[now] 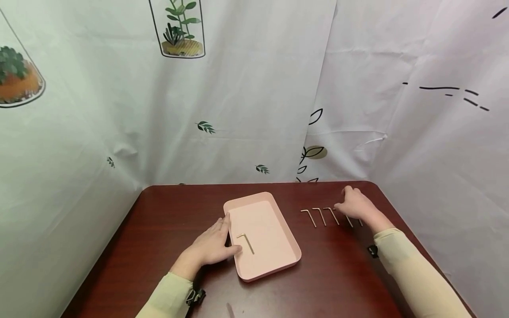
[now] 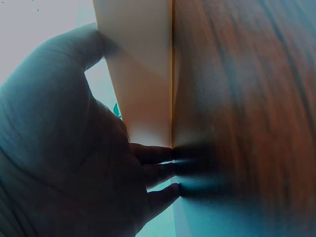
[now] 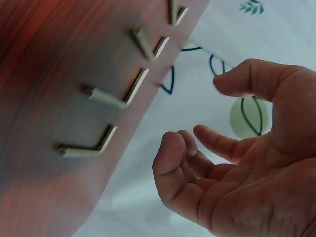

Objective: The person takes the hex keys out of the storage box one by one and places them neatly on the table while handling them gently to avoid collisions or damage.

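Note:
My left hand (image 1: 212, 243) holds the left side of a pink tray (image 1: 292, 260), thumb over the rim and fingers along the outer wall. In the left wrist view, fingertips of the left hand (image 2: 69, 128) reach the table beside the tray wall (image 2: 143, 74). One brass-coloured hex key (image 1: 247, 244) lies inside the tray. My right hand (image 1: 355, 205) hovers over a row of hex keys (image 1: 319, 216) and partly hides some of them. In the right wrist view, the right hand (image 3: 242, 158) has thumb and fingers apart with nothing between them, beside several hex keys (image 3: 91, 150).
A dark red wooden table (image 1: 171, 221) carries everything, its back edge near the hex keys. White patterned curtains (image 1: 246, 88) surround it. Near the front lies a small greyish mark or object (image 1: 230, 309), too unclear to name.

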